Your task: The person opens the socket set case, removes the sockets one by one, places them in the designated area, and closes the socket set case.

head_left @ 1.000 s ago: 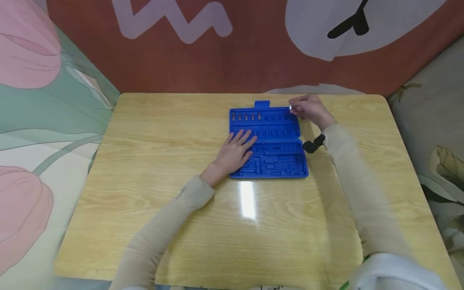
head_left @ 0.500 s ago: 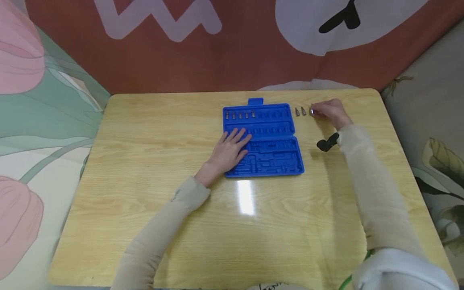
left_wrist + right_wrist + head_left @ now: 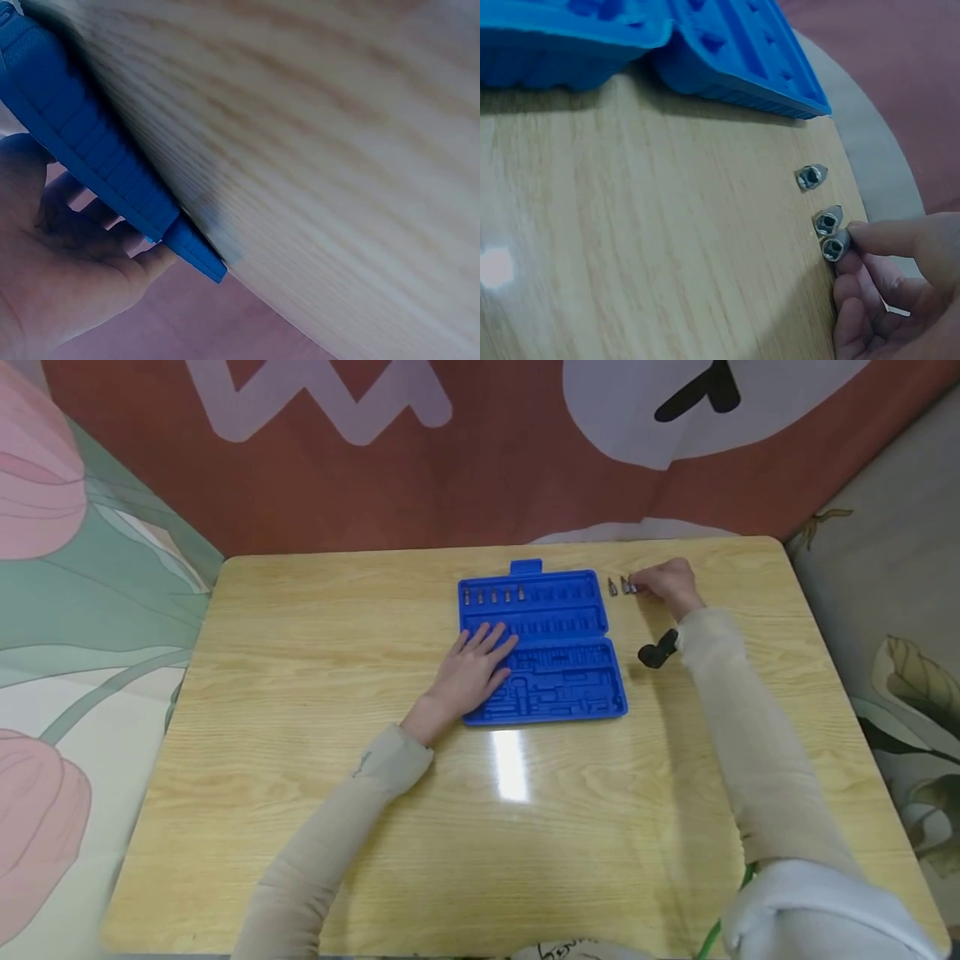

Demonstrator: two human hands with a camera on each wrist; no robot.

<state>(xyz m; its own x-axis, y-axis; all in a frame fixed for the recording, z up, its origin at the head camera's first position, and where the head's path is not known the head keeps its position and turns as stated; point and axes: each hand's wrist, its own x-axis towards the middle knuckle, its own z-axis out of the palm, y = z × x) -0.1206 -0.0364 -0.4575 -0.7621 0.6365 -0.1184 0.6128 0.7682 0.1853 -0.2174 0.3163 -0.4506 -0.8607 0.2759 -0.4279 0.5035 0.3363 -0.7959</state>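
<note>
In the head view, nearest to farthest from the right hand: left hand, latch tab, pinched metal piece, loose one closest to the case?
1. Pinched metal piece, in the right hand.
2. Loose metal piece, right of the blue case.
3. Latch tab, on the case's far edge.
4. Left hand, on the case's left side.

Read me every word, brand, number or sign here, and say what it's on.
No text is clearly legible.
Left sleeve cuff: dark mark, too small to read.
Pale cloth, bottom edge: dark lettering, cut off, unreadable.
Wall: pale zigzag, perhaps just a pattern.
Blue case and metal pieces: none I can make out.
</note>
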